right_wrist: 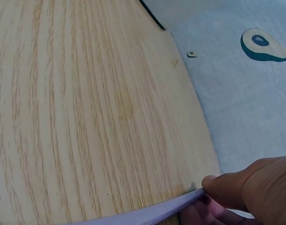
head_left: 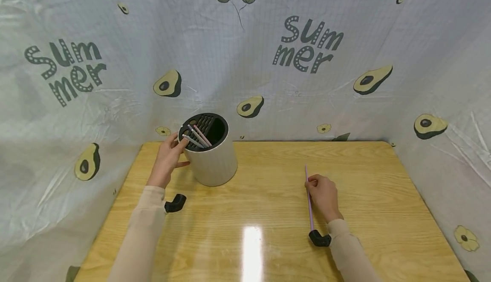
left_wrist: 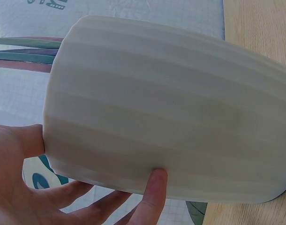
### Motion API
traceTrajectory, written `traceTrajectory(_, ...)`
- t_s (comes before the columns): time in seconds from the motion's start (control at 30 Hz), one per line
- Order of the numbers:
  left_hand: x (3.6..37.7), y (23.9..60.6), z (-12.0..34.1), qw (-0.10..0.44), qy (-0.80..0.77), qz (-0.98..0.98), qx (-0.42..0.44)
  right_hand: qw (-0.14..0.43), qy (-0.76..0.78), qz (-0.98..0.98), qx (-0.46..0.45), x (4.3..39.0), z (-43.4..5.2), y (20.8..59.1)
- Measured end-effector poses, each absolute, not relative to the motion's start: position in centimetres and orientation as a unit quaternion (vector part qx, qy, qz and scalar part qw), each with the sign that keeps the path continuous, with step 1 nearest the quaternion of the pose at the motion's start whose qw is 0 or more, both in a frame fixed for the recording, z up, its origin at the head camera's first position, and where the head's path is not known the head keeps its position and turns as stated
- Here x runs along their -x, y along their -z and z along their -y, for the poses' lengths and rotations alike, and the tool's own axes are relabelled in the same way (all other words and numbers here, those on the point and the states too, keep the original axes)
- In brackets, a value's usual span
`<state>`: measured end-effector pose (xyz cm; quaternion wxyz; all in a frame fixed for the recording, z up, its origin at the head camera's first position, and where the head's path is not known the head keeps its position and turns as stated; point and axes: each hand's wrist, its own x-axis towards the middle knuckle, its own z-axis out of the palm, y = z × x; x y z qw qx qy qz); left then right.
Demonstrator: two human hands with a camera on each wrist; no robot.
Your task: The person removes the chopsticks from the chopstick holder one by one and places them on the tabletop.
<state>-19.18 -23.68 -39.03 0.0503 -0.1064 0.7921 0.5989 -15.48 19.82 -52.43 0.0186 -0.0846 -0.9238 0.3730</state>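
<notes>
Holding a thin purple stick [head_left: 309, 203] in the right hand [head_left: 324, 197], grip closed in a pinch around its middle; the stick lies flat on the desk [head_left: 276, 214], its far end toward 12 o'clock, near end by the wrist; in the right wrist view its end [right_wrist: 147, 213] sits under the fingertips [right_wrist: 222, 185].

Left hand [head_left: 167, 159] steadies a white ribbed holder [head_left: 212, 154] at about 10 o'clock from the right hand; thumb and fingers curl against its wall, grip closed on it; confirmed in the left wrist view, holder [left_wrist: 171, 112].

Handling, judged: the stick looks light, slim and stiff, likely to roll or slip; best pinched mid-length. The holder looks rigid and smooth, light enough to tip; take it round the wall.

Count: one holder with a black slotted insert [head_left: 209, 126]; one stick on the desk; roughly three sticks [head_left: 196, 137] in the slots, exact number unclear; two hands.
</notes>
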Motion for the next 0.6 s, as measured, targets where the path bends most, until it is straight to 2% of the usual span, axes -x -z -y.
traceTrajectory(0.3,19.4,39.0,23.81,0.041,-0.6,-0.792,0.106,0.045,-0.362,0.929,0.062,15.56,-19.45,52.63)
traceTrajectory(0.6,19.7,39.32,23.74,0.035,-0.601,-0.791,0.108,0.041,-0.353,0.933,0.062,15.68,-19.64,52.57)
